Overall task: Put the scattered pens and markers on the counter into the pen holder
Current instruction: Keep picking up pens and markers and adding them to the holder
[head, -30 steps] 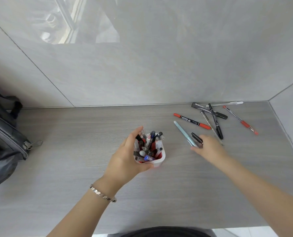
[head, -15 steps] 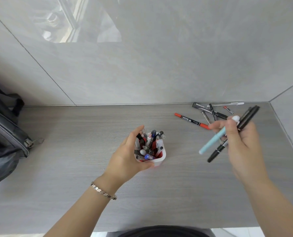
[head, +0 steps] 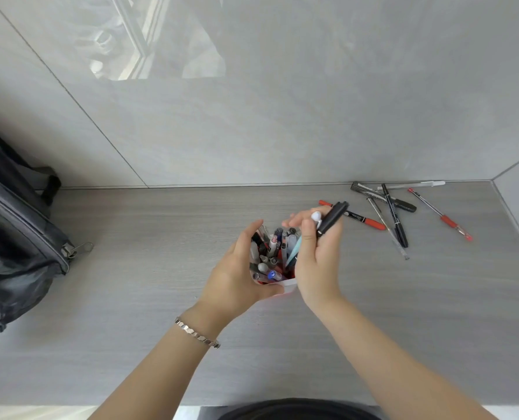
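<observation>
A white and red pen holder point(head: 286, 283), packed with several pens, stands mid-counter. My left hand point(head: 237, 274) is wrapped around its left side. My right hand point(head: 315, 256) hovers over the holder's right edge, gripping a black marker point(head: 332, 218) and a light blue pen point(head: 293, 253) whose lower end points down into the holder. Scattered pens lie at the back right: a red-capped marker point(head: 364, 219), a black marker point(head: 396, 216), a red pen point(head: 442, 216), a white pen point(head: 415, 185) and a thick black marker point(head: 382, 196).
A dark grey backpack point(head: 13, 237) sits at the left end of the grey counter point(head: 131, 268). Grey tiled walls close the back and the right corner. A silver bracelet point(head: 196, 333) circles my left wrist.
My right hand picked the light blue pen and black marker off the counter, lifted them, then carried them left to the holder. My left hand kept hold of the holder.
</observation>
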`<action>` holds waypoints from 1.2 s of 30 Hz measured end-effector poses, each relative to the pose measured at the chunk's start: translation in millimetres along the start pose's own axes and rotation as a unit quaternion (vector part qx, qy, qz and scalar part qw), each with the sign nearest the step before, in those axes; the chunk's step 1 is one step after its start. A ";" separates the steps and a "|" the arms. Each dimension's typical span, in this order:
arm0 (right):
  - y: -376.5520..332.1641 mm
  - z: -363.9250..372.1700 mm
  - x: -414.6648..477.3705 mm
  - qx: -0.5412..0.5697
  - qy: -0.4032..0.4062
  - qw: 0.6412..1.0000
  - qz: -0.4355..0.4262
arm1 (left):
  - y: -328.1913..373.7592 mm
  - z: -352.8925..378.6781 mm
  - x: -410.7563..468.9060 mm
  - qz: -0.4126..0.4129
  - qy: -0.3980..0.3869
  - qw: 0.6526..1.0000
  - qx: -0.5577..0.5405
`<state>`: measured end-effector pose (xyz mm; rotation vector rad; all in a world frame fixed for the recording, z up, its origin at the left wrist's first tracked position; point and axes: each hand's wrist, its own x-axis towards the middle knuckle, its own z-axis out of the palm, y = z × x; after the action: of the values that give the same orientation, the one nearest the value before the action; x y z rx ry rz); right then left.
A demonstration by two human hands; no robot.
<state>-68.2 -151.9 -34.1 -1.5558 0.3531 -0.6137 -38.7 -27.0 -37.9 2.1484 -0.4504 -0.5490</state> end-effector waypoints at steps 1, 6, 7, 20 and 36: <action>8.6 -0.6 -2.4 -0.031 -0.018 0.999 -0.006 | 0.0 0.2 0.1 -0.002 0.000 1.000 -0.004; 42.2 -10.2 -29.0 -0.140 -0.083 0.987 -0.005 | -2.0 0.9 0.2 -0.003 -0.002 1.000 -0.030; 41.9 -10.8 -31.9 -0.145 -0.083 0.986 -0.015 | -2.3 1.1 0.3 -0.004 -0.002 0.999 -0.032; 46.5 -51.5 -39.0 -0.408 -0.126 0.854 -0.297 | 0.5 0.1 0.2 0.008 0.004 1.000 -0.004; 52.7 -102.3 4.9 -0.425 -0.077 0.896 -0.102 | 0.7 -0.9 1.8 -0.001 -0.010 1.000 0.006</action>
<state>-115.8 -243.0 -86.1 -2.4952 0.3602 -0.5095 -36.8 -27.7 -37.2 2.1573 -0.4644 -0.5692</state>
